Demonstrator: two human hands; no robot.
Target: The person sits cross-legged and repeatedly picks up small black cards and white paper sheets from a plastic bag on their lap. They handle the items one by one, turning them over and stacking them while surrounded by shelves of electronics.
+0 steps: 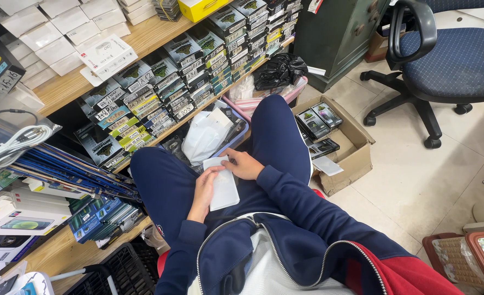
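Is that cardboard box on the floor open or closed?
Open. The cardboard box has its flaps folded outward, and small dark packages show inside it.

Wooden shelves hold rows of small dark boxes and white boxes (stacked tight). An open cardboard box sits on the tiled floor near a blue office chair; a black bag lies beside it.

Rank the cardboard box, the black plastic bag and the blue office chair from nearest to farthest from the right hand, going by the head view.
From the right hand:
1. Cardboard box, on the floor just beside the right knee.
2. Black plastic bag, farther up, by the shelf.
3. Blue office chair, far upper right corner.
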